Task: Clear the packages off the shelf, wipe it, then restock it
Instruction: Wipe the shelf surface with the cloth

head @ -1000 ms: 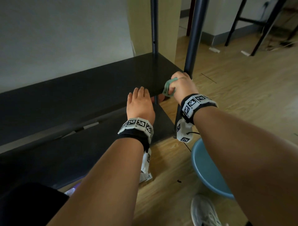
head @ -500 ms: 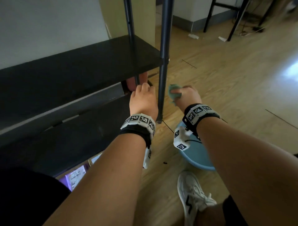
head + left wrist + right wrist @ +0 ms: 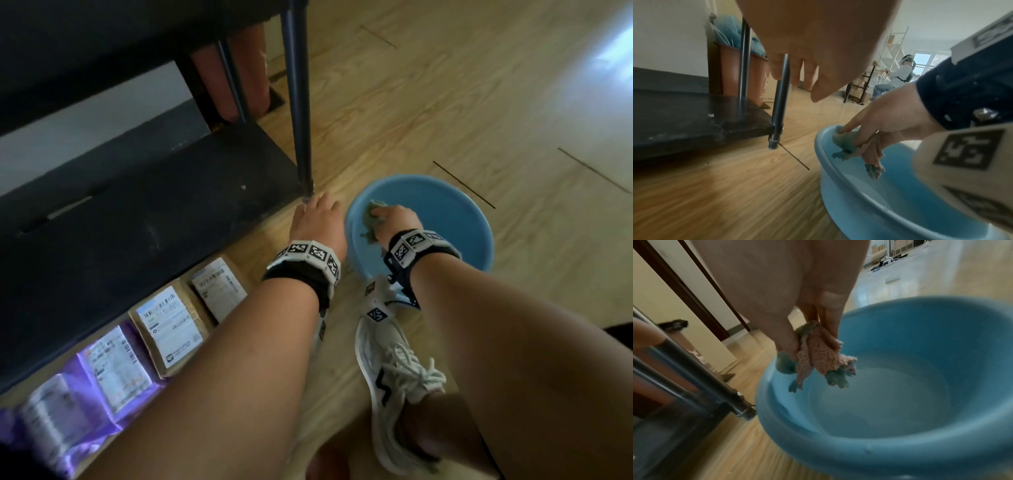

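cloth (image 3: 818, 356) pinched in right hand (image 3: 394, 219) fingers over blue basin (image 3: 455, 219); left hand (image 3: 317, 219) fingers loose, empty.

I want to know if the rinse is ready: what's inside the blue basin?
The basin holds shallow clear water; the right hand dangles a cloth just above it. The arm hides the near side in the head view.

Basin (image 3: 455, 219) light blue; cloth (image 3: 818, 360) pink and teal; shelf (image 3: 137, 219) black; parcel bag (image 3: 85, 421) purple.
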A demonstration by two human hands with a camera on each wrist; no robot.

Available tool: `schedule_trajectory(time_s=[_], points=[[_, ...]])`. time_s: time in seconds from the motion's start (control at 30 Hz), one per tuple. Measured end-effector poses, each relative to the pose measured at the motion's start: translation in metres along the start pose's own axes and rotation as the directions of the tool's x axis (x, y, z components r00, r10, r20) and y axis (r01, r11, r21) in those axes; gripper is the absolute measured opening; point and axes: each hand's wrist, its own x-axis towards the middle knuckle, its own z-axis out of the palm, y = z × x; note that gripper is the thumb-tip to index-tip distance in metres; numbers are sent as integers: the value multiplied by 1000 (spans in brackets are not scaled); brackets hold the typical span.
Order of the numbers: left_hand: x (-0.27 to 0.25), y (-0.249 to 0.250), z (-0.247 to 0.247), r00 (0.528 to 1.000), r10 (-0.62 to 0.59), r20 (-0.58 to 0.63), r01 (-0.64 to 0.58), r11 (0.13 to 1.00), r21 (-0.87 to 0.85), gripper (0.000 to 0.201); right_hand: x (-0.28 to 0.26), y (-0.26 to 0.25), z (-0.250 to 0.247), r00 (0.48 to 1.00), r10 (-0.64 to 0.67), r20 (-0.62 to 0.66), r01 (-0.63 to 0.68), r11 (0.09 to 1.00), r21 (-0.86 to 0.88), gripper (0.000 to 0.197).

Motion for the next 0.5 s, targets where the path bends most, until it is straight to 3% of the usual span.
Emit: schedule_trajectory(time_s=[0.27,0.5], points=[[9,2,34,977,-19,211,30,998,-47,59,28,17,44,989,91,114,-95,995,32,47],[5,3,31,972,-46,229,63,996,-67,60,16,26,32,982,180,49,-183,981,70,55]])
